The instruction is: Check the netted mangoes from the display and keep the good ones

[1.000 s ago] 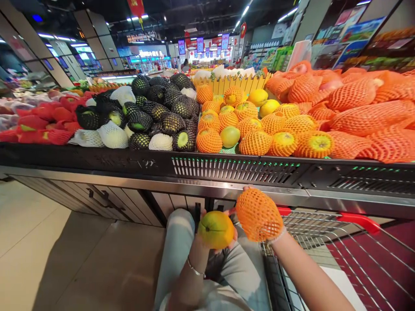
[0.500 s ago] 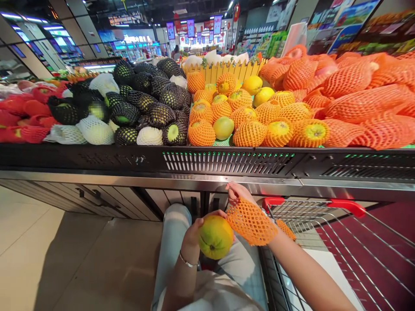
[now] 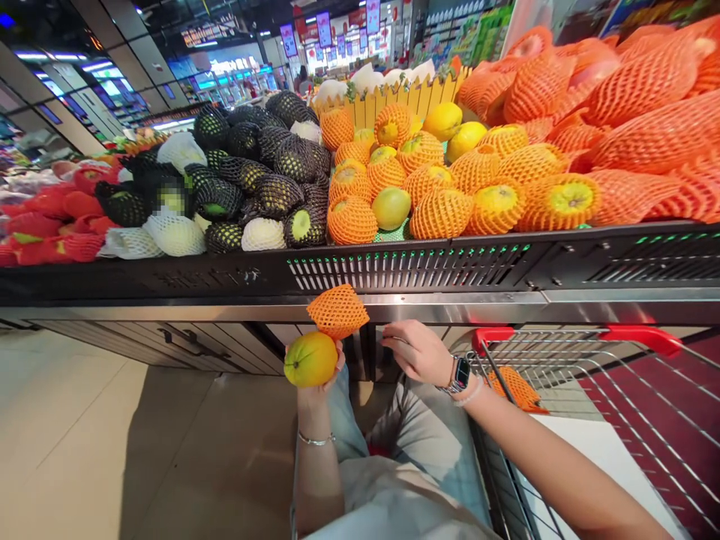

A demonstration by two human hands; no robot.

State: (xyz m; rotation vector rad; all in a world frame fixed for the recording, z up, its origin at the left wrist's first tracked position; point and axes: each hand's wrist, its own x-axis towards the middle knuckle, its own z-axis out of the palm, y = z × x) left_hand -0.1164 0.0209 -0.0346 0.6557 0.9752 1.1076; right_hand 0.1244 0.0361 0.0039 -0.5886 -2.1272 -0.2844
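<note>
A yellow-green melon (image 3: 311,360) rests in my left hand (image 3: 330,382), whose fingers curve around its underside and right side. Just beyond the melon is an orange foam net sleeve (image 3: 337,311), standing off the hand; what holds it there is hidden behind the fruit. To the right, apart from both, my right hand (image 3: 413,349) hangs in front of the display edge with loosely bent fingers and nothing visible in them. A watch (image 3: 462,373) is on that wrist.
Melons in orange nets (image 3: 442,212) fill the middle of the display, beside fruits in black nets (image 3: 275,196) and larger ones in reddish nets (image 3: 658,135). A bare melon (image 3: 391,208) lies at the front. The shopping cart (image 3: 562,337) on my right contains another orange net (image 3: 517,388).
The net sleeve has come off my right wrist and is now beyond the melon, near my left hand. My left hand has moved left and up with the melon.
</note>
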